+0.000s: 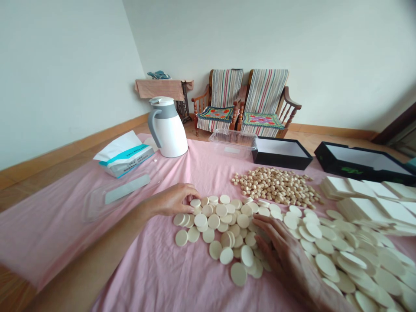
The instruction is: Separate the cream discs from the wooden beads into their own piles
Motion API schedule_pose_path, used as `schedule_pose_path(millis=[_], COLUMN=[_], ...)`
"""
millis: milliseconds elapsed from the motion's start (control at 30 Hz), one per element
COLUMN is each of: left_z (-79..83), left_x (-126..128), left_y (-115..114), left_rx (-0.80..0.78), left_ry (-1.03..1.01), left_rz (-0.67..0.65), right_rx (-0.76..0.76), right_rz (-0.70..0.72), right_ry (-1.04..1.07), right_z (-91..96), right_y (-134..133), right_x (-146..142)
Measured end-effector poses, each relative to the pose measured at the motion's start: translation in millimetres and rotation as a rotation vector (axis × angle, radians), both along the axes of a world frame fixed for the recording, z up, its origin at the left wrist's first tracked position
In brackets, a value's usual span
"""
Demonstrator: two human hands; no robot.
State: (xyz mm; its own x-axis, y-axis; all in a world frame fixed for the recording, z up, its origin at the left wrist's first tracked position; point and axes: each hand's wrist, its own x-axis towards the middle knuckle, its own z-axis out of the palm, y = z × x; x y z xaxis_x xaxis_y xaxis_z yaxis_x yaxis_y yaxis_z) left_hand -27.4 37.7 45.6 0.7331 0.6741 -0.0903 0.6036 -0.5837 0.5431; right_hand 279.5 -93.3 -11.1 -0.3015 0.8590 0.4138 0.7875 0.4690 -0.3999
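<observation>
Pale round discs, which look wooden, lie in a loose pile on the pink cloth. At the pile's left edge, my left hand curls its thumb and fingers around a few small discs. My right hand rests over the pile's right side with fingers stretched out and touching discs. What lies under its palm is hidden. A wider heap of larger discs spreads to the right of that hand.
Small wooden beads or pegs are heaped behind the discs, beside stacked pale square tiles. Farther back stand a black tray, another black box, a clear plastic container, a white jug and a tissue pack.
</observation>
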Motion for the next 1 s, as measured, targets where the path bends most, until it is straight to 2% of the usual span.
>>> schedule_pose_path(millis=[233,367,500,533,600,667,800,900,1000], left_z=[-8.7,-7.4,-7.8,-10.1,-17.4,-26.8,-40.8,-41.9,-38.6], left_x=[4,8,10,9,9,7,-1,-10,-16], left_y=[1,6,32,41,58,71,82,82,79], left_rx=[0.037,0.105,0.332,0.413,0.463,0.45,0.282,0.186,0.207], left_ry=[0.023,0.005,-0.058,-0.054,-0.034,-0.004,-0.016,-0.104,-0.161], left_rz=[0.025,0.064,0.203,0.241,0.281,0.304,0.285,0.261,0.211], right_rx=[0.001,-0.001,-0.001,-0.002,0.005,0.015,0.019,0.027,0.03], right_rz=[0.019,0.02,0.014,0.012,0.011,0.015,0.009,0.007,0.005], right_ry=[-0.029,-0.034,-0.032,-0.033,-0.034,-0.037,-0.042,-0.043,-0.044], right_z=[-0.8,-1.9,-2.7,-2.8,-2.9,-3.2,-3.1,-2.0,-1.1], right_y=[0,1,0,0,0,0,0,0,0], right_x=[1,1,1,1,1,1,0,0,-1])
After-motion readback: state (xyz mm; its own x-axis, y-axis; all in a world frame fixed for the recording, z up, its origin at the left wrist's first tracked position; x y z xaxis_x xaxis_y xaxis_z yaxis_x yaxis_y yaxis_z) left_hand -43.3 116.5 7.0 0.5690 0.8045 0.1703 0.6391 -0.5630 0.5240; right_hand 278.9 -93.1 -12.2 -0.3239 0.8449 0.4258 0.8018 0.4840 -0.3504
